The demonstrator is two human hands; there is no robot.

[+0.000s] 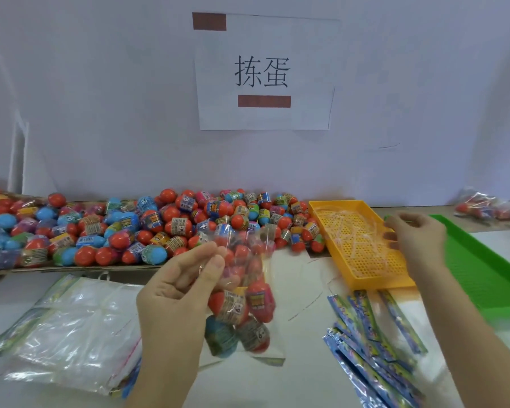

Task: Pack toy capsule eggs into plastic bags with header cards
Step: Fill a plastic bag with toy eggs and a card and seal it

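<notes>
Capsule eggs [147, 228] heaped on white table [301, 378] against white wall [100, 98].

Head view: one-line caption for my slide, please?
Left hand holds a filled bag of capsule eggs while right hand reaches into the yellow tray.

You have a clear plastic bag [242, 293] hanging upright, part-filled with red, pink and blue capsule eggs [249, 312], a heap of loose capsule eggs [147, 228] behind it, flat empty bags [71, 328] lower left, and blue header cards [374, 340] fanned lower right.
</notes>
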